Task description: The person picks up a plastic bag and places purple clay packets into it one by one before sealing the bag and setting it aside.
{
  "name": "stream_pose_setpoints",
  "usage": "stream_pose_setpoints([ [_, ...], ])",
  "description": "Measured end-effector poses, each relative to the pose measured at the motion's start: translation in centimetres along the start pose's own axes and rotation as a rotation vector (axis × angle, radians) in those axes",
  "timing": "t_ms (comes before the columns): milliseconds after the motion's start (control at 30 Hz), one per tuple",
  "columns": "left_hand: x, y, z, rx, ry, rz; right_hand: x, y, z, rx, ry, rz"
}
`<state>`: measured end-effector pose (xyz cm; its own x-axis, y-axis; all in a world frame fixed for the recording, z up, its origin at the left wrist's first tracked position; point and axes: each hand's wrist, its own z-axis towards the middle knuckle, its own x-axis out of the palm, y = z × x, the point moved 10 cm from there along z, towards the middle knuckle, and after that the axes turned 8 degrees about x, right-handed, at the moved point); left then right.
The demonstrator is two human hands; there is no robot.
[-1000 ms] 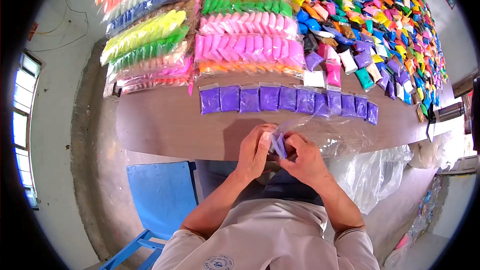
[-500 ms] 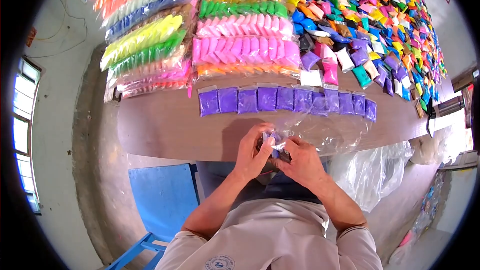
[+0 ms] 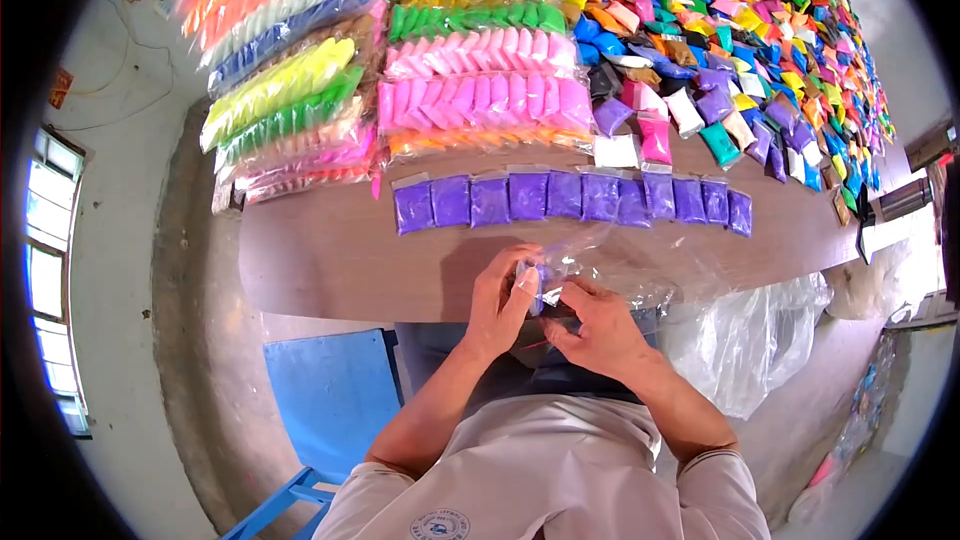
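My left hand (image 3: 500, 300) is closed on a small purple packet (image 3: 537, 285), with the thumb pressed along its near face. Clear film from a plastic bag (image 3: 620, 265) bunches against the packet and trails to the right over the table edge. My right hand (image 3: 600, 322) is just to the right, its thumb and index finger apart. That index finger reaches the crumpled film; the other fingertips are hidden. Beyond both hands, a row of purple packets (image 3: 528, 196) lies side by side on the brown table (image 3: 330, 260).
Bagged packets in stacked colour rows (image 3: 485, 100) fill the table's far left and middle. A large heap of mixed-colour packets (image 3: 730, 20) covers the far right. Below the table are a blue chair (image 3: 330, 390) and clear plastic sheeting (image 3: 745, 350) at right.
My right thumb and index finger have spread apart and come away from the packet. The left hand keeps its hold, and the purple packet now shows more upright. The view has shifted slightly.
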<state>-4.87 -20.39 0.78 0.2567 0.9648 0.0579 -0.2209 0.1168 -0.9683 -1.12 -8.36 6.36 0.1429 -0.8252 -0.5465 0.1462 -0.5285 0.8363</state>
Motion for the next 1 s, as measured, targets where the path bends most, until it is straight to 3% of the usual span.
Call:
stream_pose_setpoints([
  [133,-0.3,-0.7,0.0,0.019,-0.008,0.144,-2.2,0.9,-0.6,0.050,-0.036,-0.067],
  [200,-0.5,-0.5,-0.2,0.083,-0.039,0.268,-4.3,2.9,-2.0,-0.107,0.005,0.021],
  [233,-0.5,-0.7,-0.2,0.097,-0.050,0.305,-6.2,2.9,-2.8,-0.090,-0.014,-0.011],
  [300,-0.5,-0.5,-0.3,0.023,-0.068,0.181,-12.5,2.9,-5.3,-0.119,-0.290,0.006],
  [367,-0.4,-0.4,-0.3,0.025,-0.063,0.158,-19.3,-2.0,-7.6,0.222,-0.712,-0.137],
  [433,-0.3,-0.5,-0.1,0.029,-0.065,0.144,-23.9,-5.8,-6.5,0.211,-0.848,-0.101],
  [533,-0.2,-0.9,0.0,0.071,-0.050,0.133,-26.1,-13.4,-4.5,0.346,-0.784,-0.180],
  [600,-0.3,-0.7,-0.2,0.047,-0.042,0.117,-26.0,-15.8,-3.3,0.398,-0.701,-0.595],
  [633,-0.2,-0.4,-0.3,0.020,-0.036,0.106,-26.2,-16.1,-3.1,0.395,-0.699,-0.598],
  [700,-0.1,-0.6,-0.2,0.046,-0.035,0.113,-25.1,-19.4,-2.6,0.683,-0.469,-0.622],
  [733,-0.1,-0.8,-0.1,0.073,-0.030,0.123,-25.1,-19.6,-2.5,0.679,-0.468,-0.622],
  [833,-0.2,-0.5,-0.2,0.048,-0.033,0.131,-25.6,-21.6,-2.9,0.619,-0.481,-0.506],
  [900,-0.1,-0.9,0.0,0.085,-0.030,0.148,-26.2,-23.6,-3.5,0.551,-0.570,0.022],
  [1000,-0.2,-1.1,0.0,0.091,-0.027,0.170,-25.7,-20.4,-3.4,0.601,-0.546,0.264],
])
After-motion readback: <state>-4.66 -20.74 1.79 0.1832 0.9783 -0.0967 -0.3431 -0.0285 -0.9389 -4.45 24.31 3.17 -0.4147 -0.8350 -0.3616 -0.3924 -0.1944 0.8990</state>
